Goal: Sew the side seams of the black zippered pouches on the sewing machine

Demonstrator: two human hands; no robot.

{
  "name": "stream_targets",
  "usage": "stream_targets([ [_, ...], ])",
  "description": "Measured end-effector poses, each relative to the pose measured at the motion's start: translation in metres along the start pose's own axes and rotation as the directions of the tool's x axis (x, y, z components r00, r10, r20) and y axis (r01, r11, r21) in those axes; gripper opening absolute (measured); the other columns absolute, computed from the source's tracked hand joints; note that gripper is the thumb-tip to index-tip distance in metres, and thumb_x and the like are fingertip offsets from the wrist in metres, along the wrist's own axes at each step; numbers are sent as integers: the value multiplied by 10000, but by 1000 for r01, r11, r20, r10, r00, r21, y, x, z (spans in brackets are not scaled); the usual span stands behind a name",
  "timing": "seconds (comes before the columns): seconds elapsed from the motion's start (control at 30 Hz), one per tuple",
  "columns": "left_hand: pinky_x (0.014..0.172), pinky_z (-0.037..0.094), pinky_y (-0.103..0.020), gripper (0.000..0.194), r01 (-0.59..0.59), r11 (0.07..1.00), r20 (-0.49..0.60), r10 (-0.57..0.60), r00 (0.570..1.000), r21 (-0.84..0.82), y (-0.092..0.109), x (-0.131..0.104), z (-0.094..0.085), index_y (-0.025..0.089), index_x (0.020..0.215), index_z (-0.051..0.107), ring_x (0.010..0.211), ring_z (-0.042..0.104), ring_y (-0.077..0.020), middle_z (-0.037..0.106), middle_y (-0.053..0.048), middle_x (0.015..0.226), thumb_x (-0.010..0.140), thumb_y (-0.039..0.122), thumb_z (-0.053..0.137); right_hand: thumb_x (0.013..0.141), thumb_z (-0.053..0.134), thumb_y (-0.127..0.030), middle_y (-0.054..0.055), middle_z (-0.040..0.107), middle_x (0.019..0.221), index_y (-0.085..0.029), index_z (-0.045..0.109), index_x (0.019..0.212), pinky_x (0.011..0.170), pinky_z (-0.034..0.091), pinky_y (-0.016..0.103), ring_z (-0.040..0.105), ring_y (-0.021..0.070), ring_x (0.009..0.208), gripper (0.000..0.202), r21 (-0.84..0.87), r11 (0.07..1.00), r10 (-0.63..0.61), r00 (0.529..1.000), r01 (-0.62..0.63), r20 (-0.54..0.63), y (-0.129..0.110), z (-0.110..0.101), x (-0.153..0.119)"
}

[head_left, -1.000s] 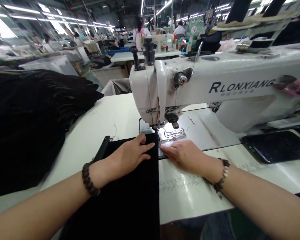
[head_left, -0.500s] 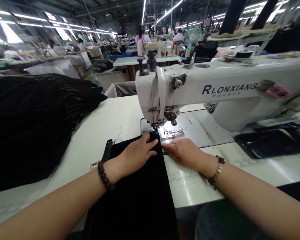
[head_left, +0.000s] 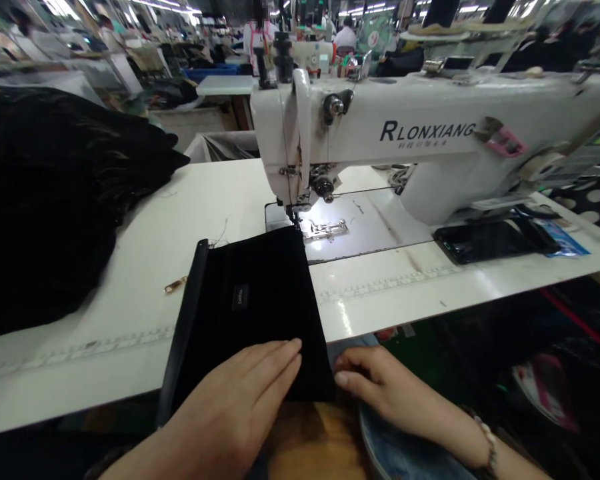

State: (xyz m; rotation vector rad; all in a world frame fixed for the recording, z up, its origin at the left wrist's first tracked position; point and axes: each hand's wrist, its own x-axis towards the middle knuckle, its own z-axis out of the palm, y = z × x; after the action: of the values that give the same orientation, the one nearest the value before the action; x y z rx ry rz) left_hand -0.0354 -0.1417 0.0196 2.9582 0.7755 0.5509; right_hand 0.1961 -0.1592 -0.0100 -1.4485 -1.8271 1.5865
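A black fabric piece (head_left: pixel 270 287) with a small label (head_left: pixel 240 297) lies from the sewing machine's needle area (head_left: pixel 295 217) to the table's front edge. Along its left side runs a dark strip, with a gold zipper pull (head_left: pixel 175 285) sticking out. My left hand (head_left: pixel 250 393) rests flat on the front part of the fabric, fingers stretched out side by side. At the right front edge of the cloth, my right hand (head_left: pixel 380 383) has its fingers curled closed on the border. The far corner of the fabric sits under the presser foot.
The white sewing machine (head_left: pixel 420 127) spans the right side. A phone (head_left: pixel 485 241) and a blue packet (head_left: pixel 565 239) lie on the table (head_left: pixel 390 293) below its arm. A heap of black fabric (head_left: pixel 45 213) covers the left. Other people and machines are in the background.
Both hands have drawn back from the needle area to the fabric's front part, uncovering the label. My right hand has moved from the table onto the cloth's edge. The camera view has tilted down.
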Motion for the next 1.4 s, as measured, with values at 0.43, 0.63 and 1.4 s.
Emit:
stream_targets([
  [0.43, 805, 505, -370, 287, 139, 963, -132, -172, 976, -230, 13, -1, 17, 122, 1073, 554, 893, 539, -194, 579, -98, 947, 834, 37, 420, 729, 581, -461, 8, 595, 607, -136, 557, 649, 493, 380, 211, 499, 79, 489, 336, 574, 817, 21, 998, -55, 67, 6, 25, 5],
  [0.63, 771, 498, -316, 288, 171, 934, -211, -244, 946, -314, 16, 8, 4, 135, 1070, 546, 865, 525, -172, 554, -80, 924, 822, 20, 456, 710, 589, -404, -2, 575, 561, -143, 508, 579, 432, 347, 188, 472, 66, 437, 304, 521, 841, 118, 989, -147, 89, -1, 28, 4],
  [1.4, 666, 494, -309, 267, 3, 962, -38, -14, 999, -274, 11, 8, 14, 79, 954, 575, 731, 515, -176, 578, -84, 801, 827, 10, 350, 707, 558, -383, 24, 597, 496, -130, 514, 519, 414, 351, 171, 496, 64, 395, 318, 753, 643, 70, 990, -139, 123, 3, 26, 6],
])
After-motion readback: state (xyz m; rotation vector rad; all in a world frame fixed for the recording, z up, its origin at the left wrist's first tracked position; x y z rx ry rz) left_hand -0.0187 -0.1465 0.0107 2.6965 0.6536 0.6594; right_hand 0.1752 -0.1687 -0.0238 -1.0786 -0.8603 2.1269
